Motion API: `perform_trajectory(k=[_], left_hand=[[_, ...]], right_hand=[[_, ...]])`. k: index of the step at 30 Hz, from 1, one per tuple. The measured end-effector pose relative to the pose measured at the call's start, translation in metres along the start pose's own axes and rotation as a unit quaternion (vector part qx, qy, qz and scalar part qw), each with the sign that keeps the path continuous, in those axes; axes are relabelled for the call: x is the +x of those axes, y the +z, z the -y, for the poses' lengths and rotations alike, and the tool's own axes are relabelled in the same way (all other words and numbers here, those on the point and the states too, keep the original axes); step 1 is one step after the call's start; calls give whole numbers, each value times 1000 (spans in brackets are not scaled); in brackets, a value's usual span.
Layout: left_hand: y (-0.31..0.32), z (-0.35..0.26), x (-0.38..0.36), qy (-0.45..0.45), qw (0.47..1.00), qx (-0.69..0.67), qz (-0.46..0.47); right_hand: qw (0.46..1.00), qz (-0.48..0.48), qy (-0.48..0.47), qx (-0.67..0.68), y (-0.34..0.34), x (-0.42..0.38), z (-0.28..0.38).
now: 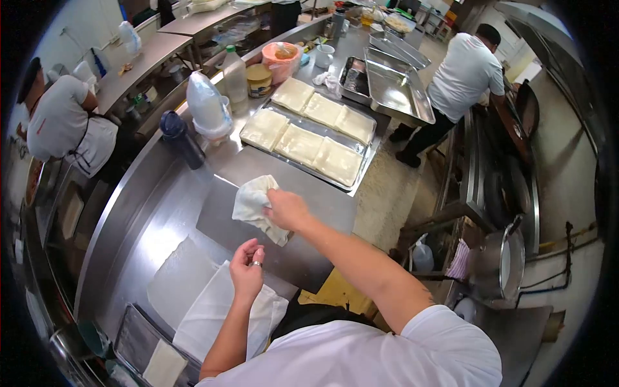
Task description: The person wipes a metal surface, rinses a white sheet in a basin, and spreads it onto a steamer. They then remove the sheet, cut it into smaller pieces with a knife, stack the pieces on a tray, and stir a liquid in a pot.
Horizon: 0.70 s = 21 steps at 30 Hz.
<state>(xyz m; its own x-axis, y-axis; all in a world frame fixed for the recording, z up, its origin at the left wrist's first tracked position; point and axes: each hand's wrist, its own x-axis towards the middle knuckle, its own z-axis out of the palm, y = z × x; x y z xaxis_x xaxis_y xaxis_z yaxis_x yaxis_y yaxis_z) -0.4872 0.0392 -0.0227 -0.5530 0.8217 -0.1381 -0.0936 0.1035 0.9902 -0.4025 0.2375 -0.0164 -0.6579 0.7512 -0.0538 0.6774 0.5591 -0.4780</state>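
My right hand [284,209] is closed on a crumpled white cloth [253,201], which rests against a dark metal sheet [225,168] on the steel worktable. Lower down, my left hand [246,271] is held above the table with its fingers curled in and nothing visible in them. A ring is on one of its fingers. Beneath it a white cloth [213,316] lies spread beside a thin translucent sheet [177,274]. Beyond my right hand, a metal tray [351,187] bears several flat pale dough squares [300,143] in two rows.
Along the table's left side stand a dark bottle [180,137], a plastic-wrapped container [207,106], a clear bottle [235,77] and an orange tub [282,61]. Empty metal trays [400,87] lie farther back. One person [464,71] is at the right, another [64,116] at the left.
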Motion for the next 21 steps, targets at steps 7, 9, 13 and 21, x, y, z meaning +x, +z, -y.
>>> perform_trajectory(k=[7, 9, 13, 21], left_hand=[[19, -30, -9, 24, 997, -44, 53], [33, -41, -23, 34, 993, -45, 104], [76, -57, -65, 49, 973, -7, 227], [168, -81, -223, 142, 864, 22, 483]], right_hand=[[993, -80, -46, 68, -50, -71, -3], [989, -117, -56, 73, -67, -100, -12], [980, -189, -22, 60, -107, -181, -28], [930, -344, 113, -68, -145, -442, -68]])
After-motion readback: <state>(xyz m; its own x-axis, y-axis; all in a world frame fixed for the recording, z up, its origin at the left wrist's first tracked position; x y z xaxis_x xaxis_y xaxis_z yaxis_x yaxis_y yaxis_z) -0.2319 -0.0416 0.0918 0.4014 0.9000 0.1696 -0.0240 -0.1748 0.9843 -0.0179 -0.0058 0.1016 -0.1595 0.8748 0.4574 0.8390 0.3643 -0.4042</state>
